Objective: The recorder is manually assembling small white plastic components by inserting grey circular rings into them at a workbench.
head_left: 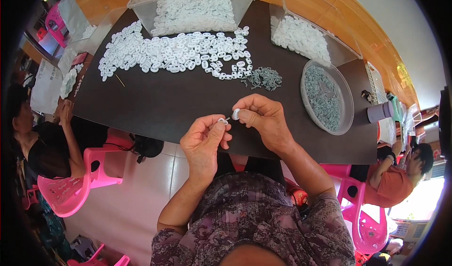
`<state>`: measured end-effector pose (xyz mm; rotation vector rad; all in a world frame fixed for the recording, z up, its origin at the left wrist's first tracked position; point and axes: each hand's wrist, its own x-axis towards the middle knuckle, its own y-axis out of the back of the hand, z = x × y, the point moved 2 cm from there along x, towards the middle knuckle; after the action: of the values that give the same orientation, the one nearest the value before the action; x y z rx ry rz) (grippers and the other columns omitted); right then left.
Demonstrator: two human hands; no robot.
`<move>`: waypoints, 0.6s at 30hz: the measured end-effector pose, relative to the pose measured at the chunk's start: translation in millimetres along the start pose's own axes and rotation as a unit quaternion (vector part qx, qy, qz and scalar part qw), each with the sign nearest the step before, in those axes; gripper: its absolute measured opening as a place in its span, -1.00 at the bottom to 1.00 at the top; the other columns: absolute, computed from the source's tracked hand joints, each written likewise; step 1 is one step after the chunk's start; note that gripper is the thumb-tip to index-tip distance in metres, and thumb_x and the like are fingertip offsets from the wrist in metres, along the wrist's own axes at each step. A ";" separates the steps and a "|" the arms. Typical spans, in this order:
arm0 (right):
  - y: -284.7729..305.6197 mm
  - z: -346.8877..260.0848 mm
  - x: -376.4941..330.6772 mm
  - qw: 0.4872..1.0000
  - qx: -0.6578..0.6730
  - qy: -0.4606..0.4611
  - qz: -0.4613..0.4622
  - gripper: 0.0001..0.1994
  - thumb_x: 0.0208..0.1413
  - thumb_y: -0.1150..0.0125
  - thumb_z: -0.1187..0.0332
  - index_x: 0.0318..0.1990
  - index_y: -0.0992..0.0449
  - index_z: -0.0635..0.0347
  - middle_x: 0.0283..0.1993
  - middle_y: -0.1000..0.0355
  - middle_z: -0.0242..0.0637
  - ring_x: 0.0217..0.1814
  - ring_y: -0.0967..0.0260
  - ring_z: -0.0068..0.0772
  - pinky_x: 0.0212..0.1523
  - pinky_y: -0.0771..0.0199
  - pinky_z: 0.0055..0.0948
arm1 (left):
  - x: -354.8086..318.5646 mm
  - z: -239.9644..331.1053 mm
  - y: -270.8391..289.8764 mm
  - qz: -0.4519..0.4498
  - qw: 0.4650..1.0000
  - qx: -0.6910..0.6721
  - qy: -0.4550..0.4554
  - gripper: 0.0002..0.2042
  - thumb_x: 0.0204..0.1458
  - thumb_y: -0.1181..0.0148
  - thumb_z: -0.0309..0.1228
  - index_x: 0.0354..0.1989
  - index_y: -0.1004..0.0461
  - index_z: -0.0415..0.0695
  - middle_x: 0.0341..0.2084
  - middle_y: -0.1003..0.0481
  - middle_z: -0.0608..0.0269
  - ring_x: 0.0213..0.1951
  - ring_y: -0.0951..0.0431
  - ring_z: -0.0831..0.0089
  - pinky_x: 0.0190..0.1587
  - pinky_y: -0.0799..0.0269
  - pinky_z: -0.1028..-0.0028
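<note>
Head view: two small parts held over table edge

Left hand (203,139) pinches a small white ring (222,121); right hand (262,116) pinches a white button piece (236,114), nearly touching. Both sit above the dark table (160,101) edge. Risk: a loose pinch could drop either part to the floor.

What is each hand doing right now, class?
Left hand: closed, pinching a small white ring.
Right hand: closed, pinching a small white ring piece.
</note>
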<state>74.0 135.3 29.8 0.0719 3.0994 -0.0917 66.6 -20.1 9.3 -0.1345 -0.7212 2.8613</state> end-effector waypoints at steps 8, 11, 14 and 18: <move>-4.9 -3.9 1.2 1.000 -0.006 0.013 0.015 -0.86 0.08 -0.17 0.42 -0.22 -0.52 0.23 -0.42 -0.46 -0.46 -0.42 -0.28 -0.77 -0.44 -0.22 -0.74 | -2.2 -0.8 -2.4 0.006 0.999 0.023 -0.029 -0.85 0.10 -0.10 -0.51 -0.20 -0.45 -0.31 -0.44 -0.50 0.23 -0.51 -0.44 0.66 -0.53 -0.34 0.71; -4.9 -3.2 2.5 1.000 -0.014 0.008 0.026 -0.86 0.08 -0.17 0.42 -0.23 -0.53 0.24 -0.43 -0.45 -0.46 -0.43 -0.28 -0.77 -0.44 -0.22 -0.74 | -2.7 -1.1 -2.6 0.027 0.998 0.053 -0.037 -0.86 0.08 -0.11 -0.53 -0.23 -0.46 -0.34 -0.47 -0.51 0.17 -0.56 -0.44 0.60 -0.58 -0.34 0.66; -4.1 -2.8 3.0 0.999 -0.017 0.006 0.030 -0.87 0.08 -0.17 0.42 -0.25 -0.54 0.25 -0.43 -0.46 -0.46 -0.43 -0.29 -0.76 -0.45 -0.22 -0.73 | -2.6 -1.0 -3.4 0.024 0.998 0.056 -0.029 -0.87 0.08 -0.11 -0.53 -0.23 -0.45 -0.34 -0.47 -0.51 0.18 -0.57 -0.43 0.61 -0.58 -0.33 0.67; -10.0 -7.3 2.1 0.998 -0.033 0.027 0.047 -0.90 0.06 -0.13 0.53 -0.29 -0.54 0.32 -0.45 -0.44 -0.44 -0.38 -0.30 -0.71 -0.35 -0.32 -0.67 | -2.2 -0.6 -3.2 0.031 0.997 0.064 -0.014 -0.87 0.08 -0.10 -0.54 -0.24 -0.45 -0.33 -0.48 -0.50 0.20 -0.57 -0.43 0.62 -0.58 -0.33 0.68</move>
<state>71.2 125.9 37.6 0.2228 3.1433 0.0157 69.4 -17.5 10.4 -0.1020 -0.5452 2.9642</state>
